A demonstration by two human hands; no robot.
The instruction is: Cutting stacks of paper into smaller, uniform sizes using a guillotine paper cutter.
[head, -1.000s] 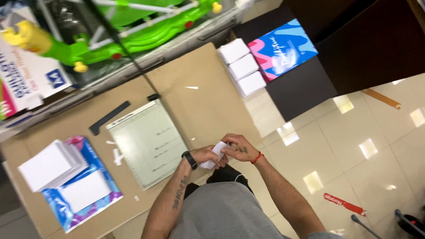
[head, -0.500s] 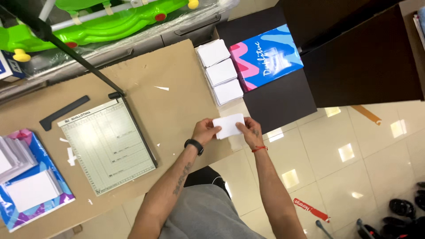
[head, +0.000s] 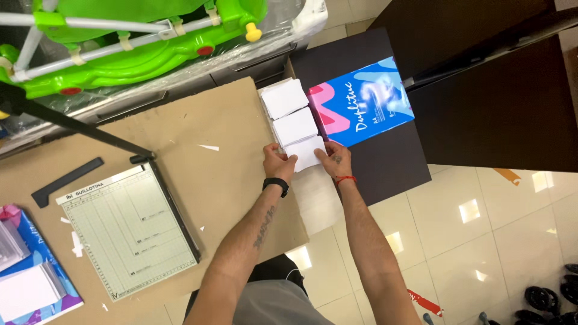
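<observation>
two hands meet at one small white paper stack point(head: 305, 152), the nearest of three that sit in a row along the right edge of the brown cardboard-covered surface point(head: 198, 126). the left hand point(head: 278, 162) grips the stack's left edge, fingers curled and pressed against it, a black wristband just behind on the wrist. the right hand point(head: 334, 161) closes on the stack's right edge the same way, thumb and fingers pinching the paper, a thin red cord round its wrist. so the stack lies squarely between the two hands, held from both sides, resting at the surface's edge.

beyond it, touching or nearly so, come the middle stack point(head: 294, 125) and then the far stack point(head: 284, 98), the row running away from the person and leaning a little to the left. just to the right of the row lies a blue and pink paper ream point(head: 361, 102) on a dark panel point(head: 385, 162), close against the stacks on that side. well apart to the left sits a pale green paper cutter point(head: 126, 232) with its long black arm point(head: 72, 123) raised. a green plastic toy point(head: 138, 36) under clear wrap fills the far side. nothing lies between the hands and the stack.

the held stack is a short rectangle, its long axis running across from hand to hand, slightly tilted with the row.
</observation>
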